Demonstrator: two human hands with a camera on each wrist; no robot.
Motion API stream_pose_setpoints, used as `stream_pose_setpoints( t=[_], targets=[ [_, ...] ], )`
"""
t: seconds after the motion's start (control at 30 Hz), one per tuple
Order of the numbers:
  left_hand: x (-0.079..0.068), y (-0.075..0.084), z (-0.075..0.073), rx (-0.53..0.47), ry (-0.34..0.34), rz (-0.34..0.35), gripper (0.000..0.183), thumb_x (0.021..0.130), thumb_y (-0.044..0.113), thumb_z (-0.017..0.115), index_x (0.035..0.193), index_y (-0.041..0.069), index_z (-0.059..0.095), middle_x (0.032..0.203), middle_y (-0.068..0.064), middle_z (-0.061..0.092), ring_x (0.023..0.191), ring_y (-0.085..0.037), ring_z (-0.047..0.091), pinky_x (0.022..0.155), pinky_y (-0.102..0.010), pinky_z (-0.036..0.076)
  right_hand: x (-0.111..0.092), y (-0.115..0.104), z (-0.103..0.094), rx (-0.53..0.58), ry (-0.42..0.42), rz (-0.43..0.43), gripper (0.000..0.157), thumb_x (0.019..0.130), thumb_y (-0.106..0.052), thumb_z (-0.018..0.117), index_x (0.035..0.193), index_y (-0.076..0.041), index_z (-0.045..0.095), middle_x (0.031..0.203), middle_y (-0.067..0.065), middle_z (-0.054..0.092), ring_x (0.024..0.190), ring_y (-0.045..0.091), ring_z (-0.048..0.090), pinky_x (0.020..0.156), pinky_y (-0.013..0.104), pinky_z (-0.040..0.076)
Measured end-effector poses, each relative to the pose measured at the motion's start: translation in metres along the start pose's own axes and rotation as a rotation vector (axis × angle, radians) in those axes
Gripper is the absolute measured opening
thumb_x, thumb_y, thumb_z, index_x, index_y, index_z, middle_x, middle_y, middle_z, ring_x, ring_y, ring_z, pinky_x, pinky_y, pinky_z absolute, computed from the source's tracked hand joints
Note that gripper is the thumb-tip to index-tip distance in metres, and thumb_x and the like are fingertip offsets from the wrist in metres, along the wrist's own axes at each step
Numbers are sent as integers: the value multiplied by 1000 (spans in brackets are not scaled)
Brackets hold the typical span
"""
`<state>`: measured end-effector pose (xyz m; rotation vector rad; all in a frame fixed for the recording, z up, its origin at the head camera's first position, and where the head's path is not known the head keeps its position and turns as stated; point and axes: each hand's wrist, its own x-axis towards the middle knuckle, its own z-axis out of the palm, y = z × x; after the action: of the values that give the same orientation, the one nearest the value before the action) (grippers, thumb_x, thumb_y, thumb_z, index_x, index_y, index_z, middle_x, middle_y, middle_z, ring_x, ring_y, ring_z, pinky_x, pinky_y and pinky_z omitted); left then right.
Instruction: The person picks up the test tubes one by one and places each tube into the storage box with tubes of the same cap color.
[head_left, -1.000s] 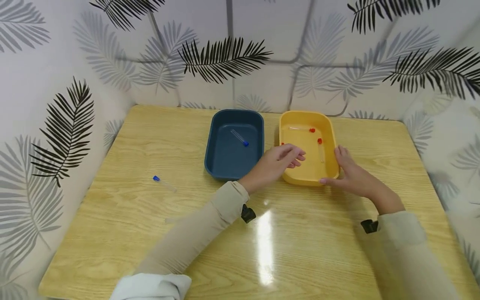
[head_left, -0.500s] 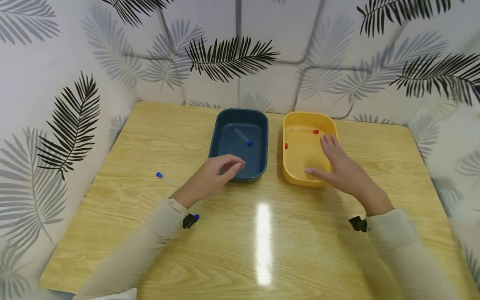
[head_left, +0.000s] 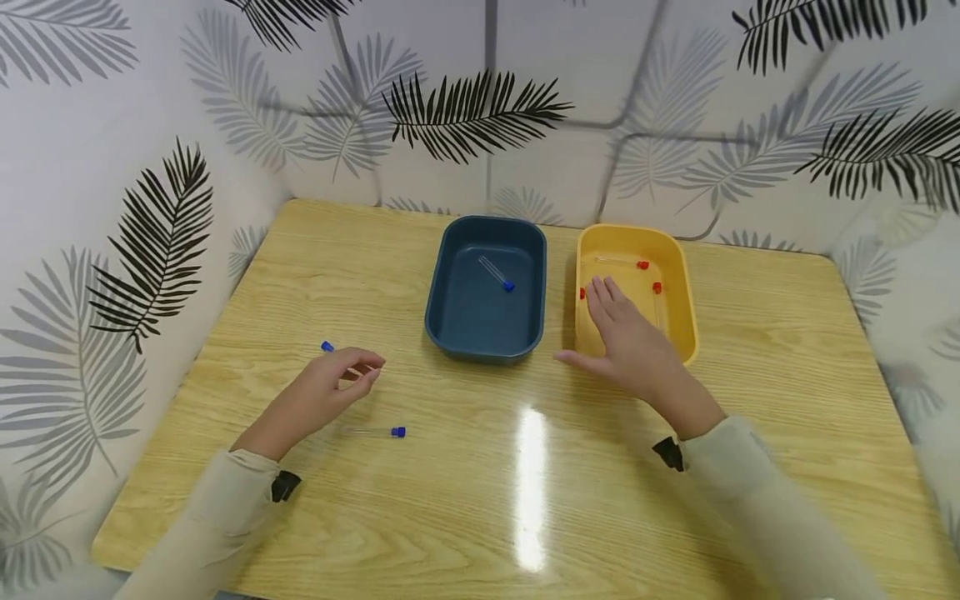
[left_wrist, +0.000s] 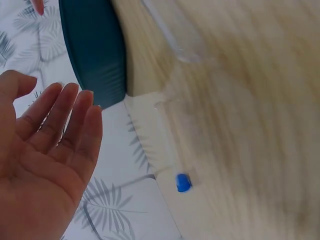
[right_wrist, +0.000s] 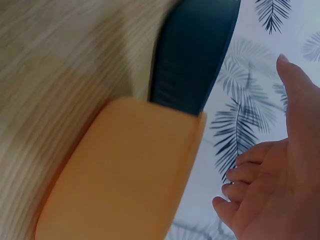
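On a light wood-grain table (head_left: pixel 450 492), a person's two bare hands reach forward in tan sleeves. At the left, the left hand (head_left: pixel 318 400) hovers above the tabletop, fingers loosely bent, thumb apart from them. Just beyond it, a blue-capped tube (head_left: pixel 327 346) lies partly hidden by the hand; on the nearer side, a second tube (head_left: pixel 375 432) lies sideways, its blue cap toward the right. At the right, the right hand (head_left: pixel 637 350) is above the near part of a yellow tray (head_left: pixel 685 317), fingers extended, thumb spread wide. Inside that tray three red caps (head_left: pixel 657 287) show; the tubes below them are faint or hidden. Beside it, slightly apart, a dark blue tray (head_left: pixel 480 325) holds one clear tube (head_left: pixel 496 272) with a blue cap, lying diagonally.
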<state>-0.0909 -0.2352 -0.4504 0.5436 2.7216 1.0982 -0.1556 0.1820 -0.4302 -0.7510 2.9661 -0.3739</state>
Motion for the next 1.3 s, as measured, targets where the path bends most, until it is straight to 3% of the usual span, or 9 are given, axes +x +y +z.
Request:
stream_pose_setpoints(
  t=[0.23,0.57,0.87,1.3],
  targets=[
    [-18,-13,3,8,-144,-81,33,93,27,58,121,9,58,120,-5,55,105,-23,54,87,-43,47,16,-23,16,-60,26,-65,107,79,-77,41,146,3,16,153,17,13,141,26,4,113,40,11],
    [-27,-19,13,100,-277,-9,34,85,21,69,116,7,60,114,-4,58,107,-24,53,89,-42,44,34,-42,35,-120,10,-75,112,75,-81,39,145,4,21,151,19,17,140,28,12,112,41,13],
    [-31,-22,19,181,-270,34,30,85,24,69,113,13,62,111,4,58,101,-18,50,84,-38,45,38,-46,43,-136,-10,-33,113,74,-82,37,145,4,21,151,19,17,140,29,10,112,40,13],
    [-25,-16,24,235,-234,52,20,85,19,69,103,14,63,101,7,58,97,-15,52,85,-38,45,40,-48,46,-93,-8,31,117,72,-85,33,146,4,15,153,18,10,141,28,3,112,40,9]
  ],
)
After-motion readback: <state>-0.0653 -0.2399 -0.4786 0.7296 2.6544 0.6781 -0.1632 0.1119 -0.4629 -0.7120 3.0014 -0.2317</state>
